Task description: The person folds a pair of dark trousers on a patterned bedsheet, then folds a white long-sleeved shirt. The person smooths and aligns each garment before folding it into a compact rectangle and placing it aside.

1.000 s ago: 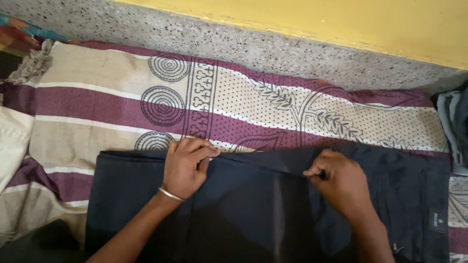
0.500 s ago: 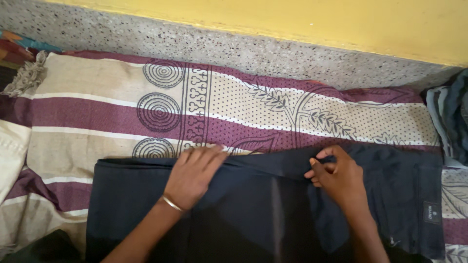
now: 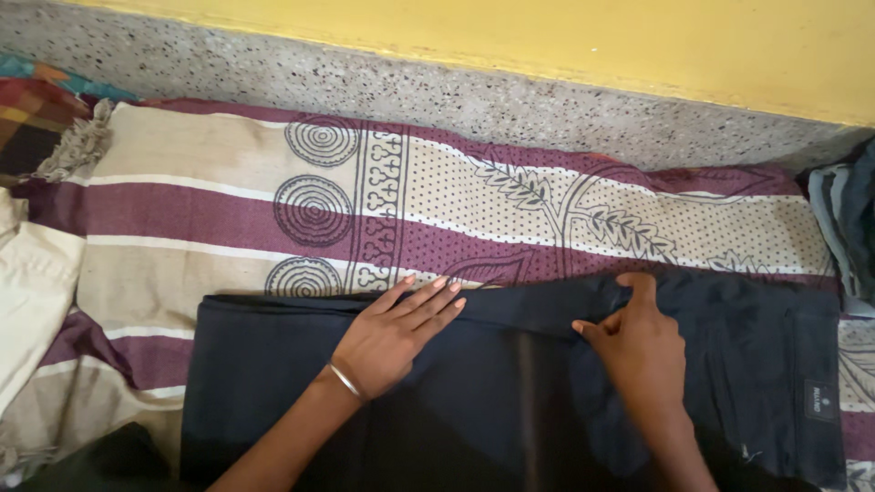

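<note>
A pair of dark navy trousers (image 3: 273,364) lies folded lengthwise on a maroon and beige patterned cloth (image 3: 228,210). My left hand (image 3: 396,333) rests flat on the trousers near their far edge, fingers straight and spread a little, a thin metal bangle on the wrist. My right hand (image 3: 638,342) lies on the trousers further right, its thumb and fingers pinching a fold of the dark fabric at the far edge. A small dark label (image 3: 820,401) sits near the waistband at the right end.
A speckled stone ledge (image 3: 456,87) and a yellow wall (image 3: 592,36) run along the far side. A cream garment (image 3: 27,292) lies at the left, a checked cloth (image 3: 32,118) at the far left, and folded striped dark fabric (image 3: 848,219) at the right edge.
My left hand has let go of the trousers' edge and flattened out, sliding right along it. My right hand keeps its pinch on the fold and has shifted slightly.
</note>
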